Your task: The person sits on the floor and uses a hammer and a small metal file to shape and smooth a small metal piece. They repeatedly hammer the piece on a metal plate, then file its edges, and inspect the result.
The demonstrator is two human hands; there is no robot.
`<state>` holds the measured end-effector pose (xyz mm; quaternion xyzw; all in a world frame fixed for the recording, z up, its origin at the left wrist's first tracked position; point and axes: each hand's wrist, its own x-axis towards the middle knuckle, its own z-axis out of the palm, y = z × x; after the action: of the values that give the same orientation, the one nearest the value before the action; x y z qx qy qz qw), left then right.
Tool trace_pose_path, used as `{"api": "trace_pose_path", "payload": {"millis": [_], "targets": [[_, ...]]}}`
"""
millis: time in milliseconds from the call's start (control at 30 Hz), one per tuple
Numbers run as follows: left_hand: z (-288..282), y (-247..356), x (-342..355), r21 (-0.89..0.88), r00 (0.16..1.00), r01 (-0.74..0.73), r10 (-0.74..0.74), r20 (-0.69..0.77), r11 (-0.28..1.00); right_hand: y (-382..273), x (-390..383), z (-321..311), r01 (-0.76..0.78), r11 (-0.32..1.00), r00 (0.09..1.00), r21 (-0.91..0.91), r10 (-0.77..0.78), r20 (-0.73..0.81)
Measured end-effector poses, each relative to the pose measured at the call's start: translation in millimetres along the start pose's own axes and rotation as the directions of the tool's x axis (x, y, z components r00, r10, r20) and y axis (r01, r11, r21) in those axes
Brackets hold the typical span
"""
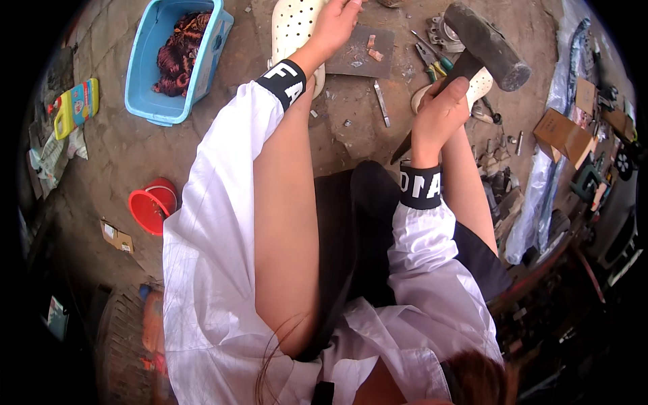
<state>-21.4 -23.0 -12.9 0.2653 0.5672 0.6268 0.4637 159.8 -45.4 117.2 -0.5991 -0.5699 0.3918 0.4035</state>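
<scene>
1 blue tub around a dark reddish bundle, 1 red bucket, 1 yellow jug

Floor, dark plate, blue tub, red bucket

Fingers of the left hand are cut off by the picture's top edge, so anything held there cannot be told. The plate's upper left corner is covered by that hand. Near its lower edge, grey flakes are too small to be identified. The hammer's handle is partly hidden by the right hand, as is the right shoe. The tub is cropped at the top.
</scene>
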Motion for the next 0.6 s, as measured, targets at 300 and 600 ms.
{"api": "trace_pose_path", "payload": {"millis": [300, 600], "targets": [[-12, -20, 29, -0.127, 0.999, 0.035, -0.038, -0.024, 0.991, 71, -2, -3, -0.193, 0.827, 0.917, -0.528, 0.343, 0.202], [-4, -12, 31, 0.079, 0.998, -0.033, 0.036, -0.046, 0.996, 77, -25, 7, 0.108, 0.954, 0.991, -0.278, -0.127, -0.051]]}}
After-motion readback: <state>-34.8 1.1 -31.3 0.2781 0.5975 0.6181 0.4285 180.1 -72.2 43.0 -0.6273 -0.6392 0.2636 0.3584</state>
